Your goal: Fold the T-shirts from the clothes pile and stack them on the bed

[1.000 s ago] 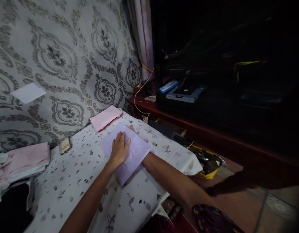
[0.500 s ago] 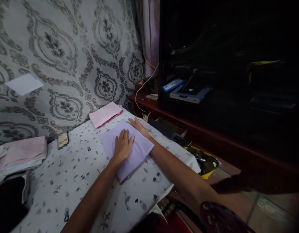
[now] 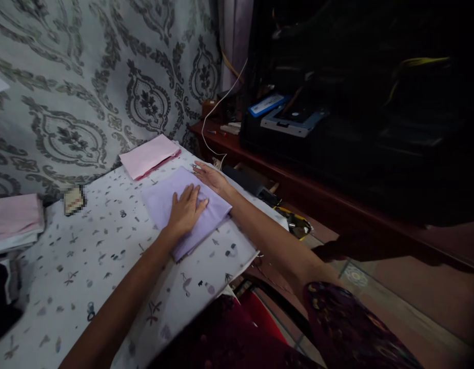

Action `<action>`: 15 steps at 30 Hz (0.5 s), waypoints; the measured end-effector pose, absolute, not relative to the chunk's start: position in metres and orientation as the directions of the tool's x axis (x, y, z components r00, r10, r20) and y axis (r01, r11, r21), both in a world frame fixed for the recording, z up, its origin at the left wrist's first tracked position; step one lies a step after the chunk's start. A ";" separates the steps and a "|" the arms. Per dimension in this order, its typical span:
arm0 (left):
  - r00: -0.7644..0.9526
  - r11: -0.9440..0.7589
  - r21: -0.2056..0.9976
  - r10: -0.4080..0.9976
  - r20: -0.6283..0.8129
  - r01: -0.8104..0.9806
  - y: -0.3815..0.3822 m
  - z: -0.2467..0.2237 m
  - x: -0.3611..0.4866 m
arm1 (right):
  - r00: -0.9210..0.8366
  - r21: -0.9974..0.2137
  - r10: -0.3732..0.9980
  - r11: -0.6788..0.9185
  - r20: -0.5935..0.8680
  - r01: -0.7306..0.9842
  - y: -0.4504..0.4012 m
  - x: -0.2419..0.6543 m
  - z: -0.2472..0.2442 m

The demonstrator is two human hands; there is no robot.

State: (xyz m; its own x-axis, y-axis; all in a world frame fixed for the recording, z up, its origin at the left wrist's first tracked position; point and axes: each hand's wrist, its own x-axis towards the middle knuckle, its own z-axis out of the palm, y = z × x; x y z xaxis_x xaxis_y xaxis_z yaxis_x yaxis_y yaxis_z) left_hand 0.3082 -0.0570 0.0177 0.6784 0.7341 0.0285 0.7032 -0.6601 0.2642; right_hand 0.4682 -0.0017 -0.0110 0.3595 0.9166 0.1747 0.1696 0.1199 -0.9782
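A folded lavender cloth (image 3: 210, 210) lies flat on the white printed cover (image 3: 106, 261) of the table. My left hand (image 3: 185, 209) rests on top of it, palm down with the fingers spread. At the cloth's far right edge is my right hand (image 3: 212, 178), its fingers stretched out and apart, the forearm crossing the cloth's right side. Beyond the lavender cloth, close to the wall, sits a folded pink cloth (image 3: 150, 155), which neither hand touches.
More folded pink and white cloths (image 3: 16, 218) and a black cloth (image 3: 0, 302) are at the left. A small blurred object (image 3: 74, 200) lies near the patterned wall. On the right stands a dark red cabinet (image 3: 317, 200) with a blue-and-white box (image 3: 268, 104).
The camera view has shifted, so the table and cloths appear lower-left to upper-left of before. Both hands remain at the lavender cloth, with the left hand still flat on it.
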 end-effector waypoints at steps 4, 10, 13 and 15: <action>0.752 -0.716 0.309 0.659 0.005 0.626 -0.075 0.015 0.309 | 0.293 -0.996 0.953 0.062 0.080 0.070 -0.017 0.483 -0.003; 0.899 -0.867 0.294 0.435 0.050 0.403 -0.119 0.008 0.301 | 0.029 -0.769 0.964 0.192 0.263 0.609 -0.012 0.471 0.018; 0.961 -0.891 0.402 0.264 0.079 0.211 -0.122 0.016 0.291 | -0.150 -0.610 0.963 0.260 0.226 0.748 0.004 0.441 0.020; 0.964 -0.835 0.536 0.229 0.133 0.124 -0.105 0.028 0.278 | -0.186 -0.510 0.965 0.257 0.186 0.821 0.015 0.423 0.018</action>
